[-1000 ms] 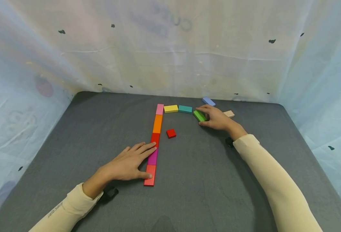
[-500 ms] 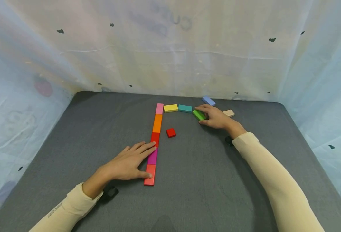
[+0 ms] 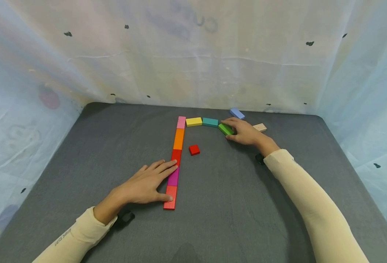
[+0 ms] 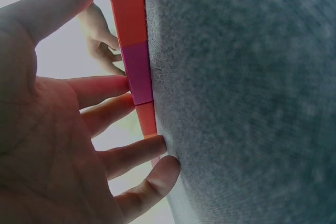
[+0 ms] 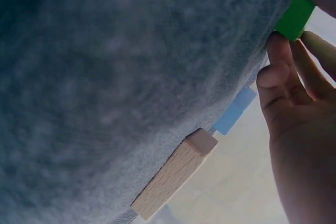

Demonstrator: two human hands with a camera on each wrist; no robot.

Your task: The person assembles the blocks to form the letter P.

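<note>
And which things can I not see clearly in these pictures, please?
Head: wooden block, one end hidden behind right hand.
Head: magenta block, far end partly covered by left hand.
Head: left sleeve's print, too small to read.
Left wrist: coral block, cut off by the top edge.

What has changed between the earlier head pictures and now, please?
The green block, pinched by the right hand, has edged slightly left toward the teal block. Nothing was newly grasped or released. The left hand stayed on the row of blocks, and the loose red block stayed put.
</note>
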